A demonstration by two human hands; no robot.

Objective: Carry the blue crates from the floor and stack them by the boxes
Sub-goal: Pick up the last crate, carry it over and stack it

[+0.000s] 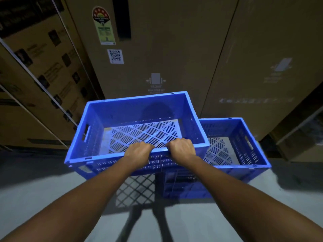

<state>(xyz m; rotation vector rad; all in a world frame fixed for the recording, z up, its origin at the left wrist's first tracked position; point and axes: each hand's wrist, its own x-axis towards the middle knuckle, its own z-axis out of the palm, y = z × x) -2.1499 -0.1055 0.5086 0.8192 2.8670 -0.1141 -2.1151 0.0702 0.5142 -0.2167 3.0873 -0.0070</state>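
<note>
I hold an empty blue crate [132, 109] with a slotted floor up in the air, tilted slightly and overlapping the left side of another crate. My left hand [139, 151] and my right hand [181, 148] both grip its near long rim, close together near the middle. A second blue crate [244, 142] stands lower down on the right, on the floor against the cardboard boxes. The held crate's shadow falls on the floor beneath it.
Tall brown cardboard boxes [166, 55] rise right behind the crates, one with a QR label [115, 56]. More printed boxes [40, 70] line the left side. Grey floor [43, 186] stretches in front, and a dark gap [297, 130] opens at far right.
</note>
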